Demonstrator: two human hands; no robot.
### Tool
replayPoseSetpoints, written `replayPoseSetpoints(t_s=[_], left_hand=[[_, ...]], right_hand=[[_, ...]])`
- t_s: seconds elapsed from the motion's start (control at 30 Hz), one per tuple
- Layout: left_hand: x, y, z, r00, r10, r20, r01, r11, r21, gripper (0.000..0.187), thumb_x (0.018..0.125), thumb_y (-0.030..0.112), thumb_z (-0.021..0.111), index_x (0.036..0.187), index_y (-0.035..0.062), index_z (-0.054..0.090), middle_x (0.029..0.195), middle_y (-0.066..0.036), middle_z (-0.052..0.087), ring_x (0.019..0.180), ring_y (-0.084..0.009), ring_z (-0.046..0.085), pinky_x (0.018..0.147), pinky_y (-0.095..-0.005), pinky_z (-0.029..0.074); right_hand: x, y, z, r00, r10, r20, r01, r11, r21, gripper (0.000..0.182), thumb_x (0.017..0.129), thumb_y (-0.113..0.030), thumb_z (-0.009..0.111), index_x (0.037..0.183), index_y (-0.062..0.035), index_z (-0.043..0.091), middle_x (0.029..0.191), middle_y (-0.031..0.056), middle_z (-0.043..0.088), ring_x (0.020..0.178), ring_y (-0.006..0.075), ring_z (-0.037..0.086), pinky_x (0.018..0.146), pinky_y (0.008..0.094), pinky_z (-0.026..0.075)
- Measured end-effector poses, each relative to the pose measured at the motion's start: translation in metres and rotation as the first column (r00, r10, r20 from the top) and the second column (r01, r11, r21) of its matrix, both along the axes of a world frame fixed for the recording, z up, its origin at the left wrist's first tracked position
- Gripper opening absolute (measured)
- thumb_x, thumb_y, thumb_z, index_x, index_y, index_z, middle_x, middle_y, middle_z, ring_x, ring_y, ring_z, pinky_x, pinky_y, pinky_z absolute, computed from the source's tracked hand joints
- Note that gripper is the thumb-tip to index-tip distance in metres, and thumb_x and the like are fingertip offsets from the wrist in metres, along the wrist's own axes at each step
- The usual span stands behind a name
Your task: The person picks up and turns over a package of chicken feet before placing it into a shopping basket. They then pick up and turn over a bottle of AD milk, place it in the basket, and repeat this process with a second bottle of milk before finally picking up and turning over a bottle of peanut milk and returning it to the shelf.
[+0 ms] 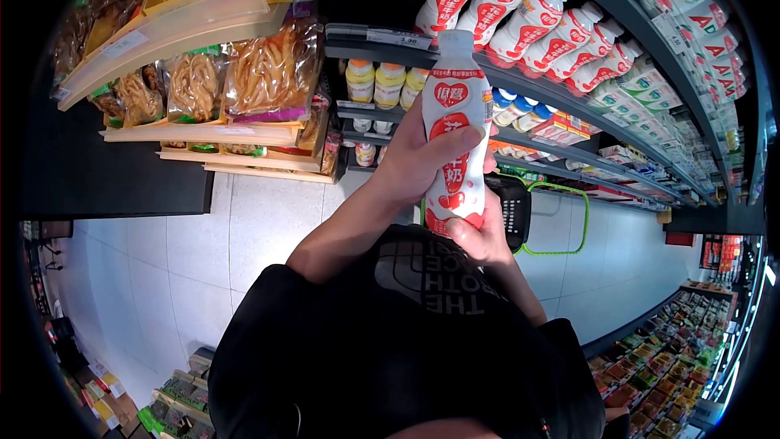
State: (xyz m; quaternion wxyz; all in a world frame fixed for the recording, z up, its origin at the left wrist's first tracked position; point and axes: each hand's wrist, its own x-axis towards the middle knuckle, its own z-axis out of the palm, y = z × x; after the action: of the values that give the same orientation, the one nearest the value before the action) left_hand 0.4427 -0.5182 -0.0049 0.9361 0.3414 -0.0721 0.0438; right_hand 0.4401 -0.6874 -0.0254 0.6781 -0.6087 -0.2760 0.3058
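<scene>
Both of my hands are on a white and red bottle of peanut milk (474, 164), held upright in front of my chest with its label facing me. My left hand (418, 154) wraps round its middle from the left, the thumb lying across the label. Low on the bottle, my right hand (481, 232) grips the base with its thumb on the front; some of its fingers are hidden behind. Matching peanut milk bottles (532, 20) stand in a row on the shelf beyond.
A dark shelf edge (382, 36) carries price tags. Yellow-labelled bottles (390, 84) sit on a lower tier. Packaged chicken feet (272, 69) fill the wooden rack at left. Near my right arm, a black basket (512, 211) with a green handle is partly hidden. Snack racks (666, 358) stand at lower right.
</scene>
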Motion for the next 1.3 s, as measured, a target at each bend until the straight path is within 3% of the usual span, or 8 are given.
replayPoseSetpoints(t_s=[0.6, 0.7, 0.8, 0.87, 0.97, 1.07, 1.2, 1.3], left_hand=[[-0.003, -0.004, -0.003, 0.998, 0.012, -0.069, -0.014, 0.999, -0.036, 0.040, 0.089, 0.011, 0.064, 0.123, 0.0026, 0.044, 0.099, -0.013, 0.062, 0.075, -0.0220, 0.067, 0.064, -0.0345, 0.058], [-0.001, -0.006, -0.005, 0.992, 0.039, -0.120, -0.046, 0.997, -0.060, 0.041, 0.095, 0.025, 0.060, 0.124, 0.0030, 0.042, 0.100, -0.014, 0.062, 0.074, -0.0226, 0.068, 0.064, -0.0348, 0.058], [0.000, -0.007, -0.008, 0.987, 0.115, -0.116, -0.111, 0.993, 0.043, 0.063, 0.098, 0.057, 0.038, 0.123, -0.0009, 0.047, 0.101, -0.016, 0.064, 0.077, -0.0234, 0.067, 0.068, -0.0356, 0.057], [0.002, -0.004, -0.013, 0.985, 0.072, -0.155, -0.071, 0.997, 0.009, 0.070, 0.097, 0.062, 0.030, 0.122, -0.0006, 0.049, 0.100, -0.016, 0.064, 0.078, -0.0234, 0.067, 0.070, -0.0360, 0.057], [0.007, -0.003, -0.021, 0.992, 0.020, -0.126, -0.028, 0.998, -0.057, 0.076, 0.097, 0.066, 0.023, 0.121, -0.0006, 0.050, 0.099, -0.016, 0.065, 0.078, -0.0237, 0.068, 0.072, -0.0363, 0.057], [0.007, -0.003, -0.015, 0.996, 0.005, -0.091, -0.019, 0.988, -0.153, 0.062, 0.098, 0.059, 0.035, 0.122, 0.0032, 0.047, 0.099, -0.014, 0.064, 0.079, -0.0231, 0.068, 0.073, -0.0375, 0.057], [0.011, 0.001, -0.015, 0.998, 0.046, -0.040, -0.052, 0.986, -0.156, 0.054, 0.099, 0.052, 0.044, 0.126, 0.0049, 0.044, 0.104, -0.012, 0.063, 0.091, -0.0221, 0.066, 0.080, -0.0365, 0.056], [0.012, 0.000, -0.020, 0.975, 0.190, -0.112, -0.179, 0.979, 0.101, 0.066, 0.100, 0.058, 0.030, 0.132, 0.0015, 0.042, 0.115, -0.016, 0.060, 0.102, -0.0261, 0.063, 0.090, -0.0423, 0.051]], right_hand=[[0.001, -0.003, -0.004, 1.000, -0.002, -0.008, 0.002, 1.000, -0.007, 0.054, 0.082, -0.038, 0.072, 0.116, 0.0012, 0.054, 0.105, 0.0078, 0.063, 0.094, 0.0153, 0.060, 0.084, 0.0305, 0.048], [0.003, -0.004, -0.008, 0.999, 0.003, -0.043, -0.003, 1.000, -0.009, 0.057, 0.083, -0.038, 0.071, 0.119, 0.0017, 0.053, 0.108, 0.0086, 0.063, 0.098, 0.0160, 0.060, 0.086, 0.0310, 0.048], [0.003, -0.004, -0.012, 0.986, 0.000, -0.166, 0.004, 1.000, 0.023, 0.062, 0.084, -0.040, 0.071, 0.124, 0.0025, 0.049, 0.112, 0.0094, 0.062, 0.102, 0.0167, 0.059, 0.089, 0.0315, 0.048], [0.004, -0.005, -0.017, 0.960, 0.025, -0.279, -0.008, 0.998, 0.064, 0.066, 0.084, -0.041, 0.071, 0.127, 0.0028, 0.047, 0.113, 0.0097, 0.061, 0.105, 0.0168, 0.059, 0.091, 0.0317, 0.047], [-0.001, 0.001, -0.004, 0.985, -0.065, -0.161, 0.061, 0.998, -0.026, 0.078, 0.079, -0.057, 0.065, 0.124, 0.0045, 0.049, 0.109, 0.0113, 0.061, 0.094, 0.0174, 0.060, 0.084, 0.0306, 0.048], [0.007, -0.001, -0.008, 0.989, -0.026, -0.147, 0.043, 0.992, 0.115, 0.061, 0.082, -0.032, 0.073, 0.126, 0.0029, 0.048, 0.113, 0.0094, 0.062, 0.105, 0.0158, 0.058, 0.092, 0.0309, 0.046], [0.009, 0.002, -0.004, 0.955, -0.258, 0.148, 0.260, 0.965, 0.006, 0.058, 0.071, -0.013, 0.081, 0.119, 0.0029, 0.051, 0.105, 0.0093, 0.065, 0.096, 0.0138, 0.061, 0.087, 0.0309, 0.049], [0.012, 0.003, -0.006, 0.790, -0.372, 0.488, 0.447, 0.894, -0.043, 0.067, 0.065, -0.022, 0.087, 0.117, 0.0027, 0.053, 0.101, 0.0123, 0.067, 0.093, 0.0161, 0.063, 0.083, 0.0324, 0.052]])
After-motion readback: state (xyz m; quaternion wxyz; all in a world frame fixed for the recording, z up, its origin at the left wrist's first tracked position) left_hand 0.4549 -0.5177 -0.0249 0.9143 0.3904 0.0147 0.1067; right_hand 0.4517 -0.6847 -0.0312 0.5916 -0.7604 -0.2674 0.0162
